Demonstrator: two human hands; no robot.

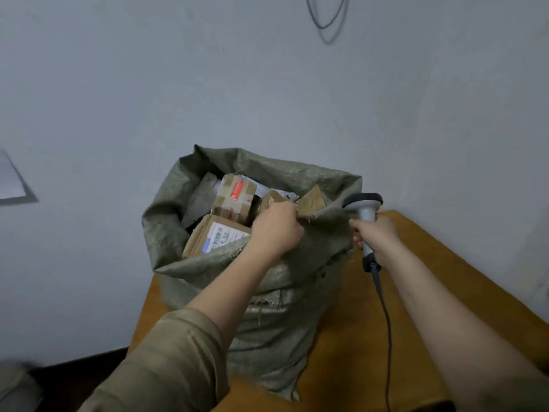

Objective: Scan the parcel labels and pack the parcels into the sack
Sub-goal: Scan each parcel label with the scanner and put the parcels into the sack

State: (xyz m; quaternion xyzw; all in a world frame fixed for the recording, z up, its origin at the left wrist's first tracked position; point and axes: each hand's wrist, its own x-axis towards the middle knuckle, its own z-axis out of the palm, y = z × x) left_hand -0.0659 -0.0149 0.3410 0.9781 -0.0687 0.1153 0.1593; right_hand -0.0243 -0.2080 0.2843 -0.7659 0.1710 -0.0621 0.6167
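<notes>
At the sack [267, 307] rim, my left hand [274, 226] bunches limp, slippery weave; right hand [375, 233] wraps the scanner [366, 214]; boxes [219, 236] look stiff.

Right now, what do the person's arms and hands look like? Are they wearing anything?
The left arm has an olive-brown sleeve, loose and pushed up near the elbow, so the forearm is bare. The right arm shows no sleeve until a bit of dark cloth at the picture's bottom edge. Both hands, the left hand and the right hand, are bare: no gloves, rings or watch that I can see.
</notes>
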